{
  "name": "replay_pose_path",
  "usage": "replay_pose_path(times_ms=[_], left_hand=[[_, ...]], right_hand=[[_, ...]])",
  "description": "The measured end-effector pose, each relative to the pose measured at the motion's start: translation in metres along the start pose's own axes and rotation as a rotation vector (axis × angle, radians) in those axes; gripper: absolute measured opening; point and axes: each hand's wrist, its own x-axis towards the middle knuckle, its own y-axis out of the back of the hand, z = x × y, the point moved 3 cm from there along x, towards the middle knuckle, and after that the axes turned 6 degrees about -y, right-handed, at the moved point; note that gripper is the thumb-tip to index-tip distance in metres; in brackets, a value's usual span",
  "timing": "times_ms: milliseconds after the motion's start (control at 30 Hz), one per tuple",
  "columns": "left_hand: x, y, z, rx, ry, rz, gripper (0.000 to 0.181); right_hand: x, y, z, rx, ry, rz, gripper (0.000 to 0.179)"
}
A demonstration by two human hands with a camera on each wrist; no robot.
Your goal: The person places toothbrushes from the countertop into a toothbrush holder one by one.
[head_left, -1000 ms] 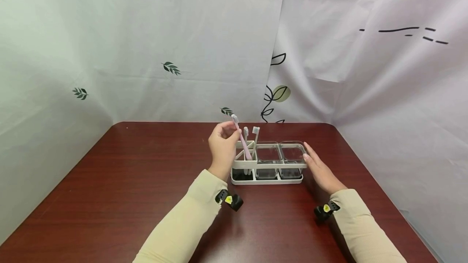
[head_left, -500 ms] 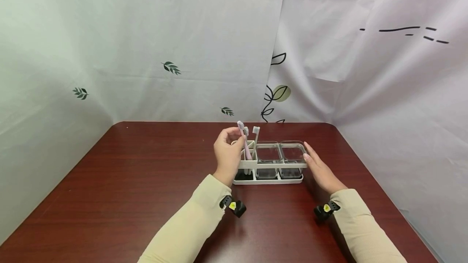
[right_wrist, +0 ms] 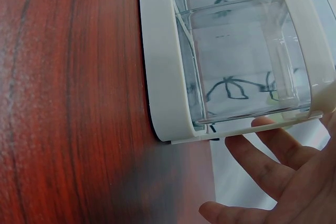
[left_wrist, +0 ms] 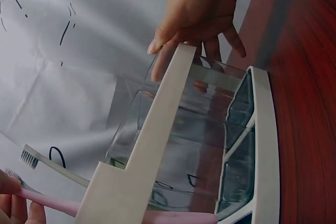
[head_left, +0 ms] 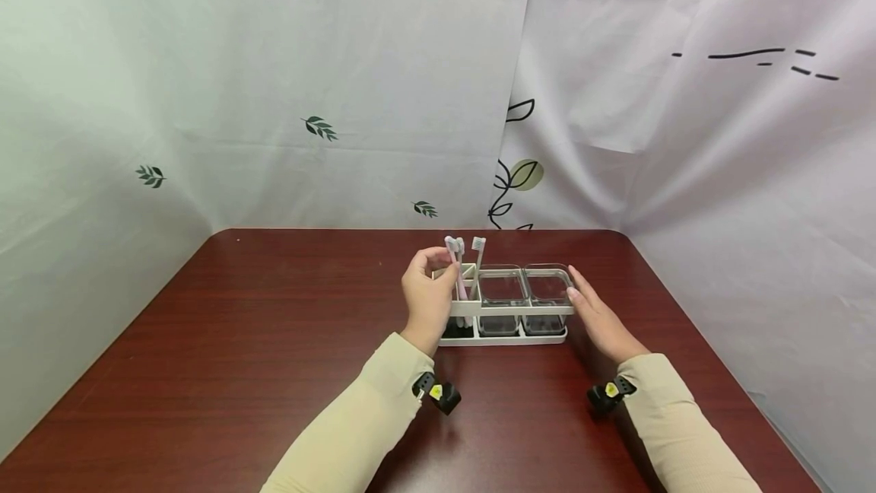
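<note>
My left hand (head_left: 427,294) pinches a pink toothbrush (head_left: 461,286) close under its head. The brush stands in the divided left section of a white toothbrush rack (head_left: 523,311); in the left wrist view the pink handle (left_wrist: 181,217) reaches down below the top rail. Two other toothbrushes stand in that section: a pale one (head_left: 478,249) leans right, and another is mostly hidden behind the pink one. At the rack's right end, my right hand (head_left: 604,323) rests against the side with fingers extended. Two clear cups (head_left: 503,289) sit in the rack's other slots.
The rack stands on a dark red wooden table (head_left: 260,341), toward its far side. White cloth (head_left: 383,82) with printed leaves hangs behind and at both sides of the table. A camera is strapped to each wrist.
My left hand has moved slightly right and down with the pink toothbrush, which now stands lower and more upright beside the brush behind it. My right hand has stayed against the rack.
</note>
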Motion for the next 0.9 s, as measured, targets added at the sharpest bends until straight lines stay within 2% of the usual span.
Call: replay_pose_path(times_ms=[267, 667, 900], left_hand=[[-0.001, 0.001, -0.004, 0.025, 0.042, -0.007, 0.016], [-0.003, -0.001, -0.008, 0.073, 0.057, -0.045, 0.017], [-0.003, -0.001, -0.012, 0.105, 0.043, -0.061, 0.017]], right_hand=[[0.001, 0.001, 0.0, -0.004, -0.009, 0.001, 0.06], [-0.001, 0.0, -0.001, -0.008, 0.015, -0.001, 0.061], [0.0, 0.0, 0.0, -0.015, 0.019, -0.001, 0.062]])
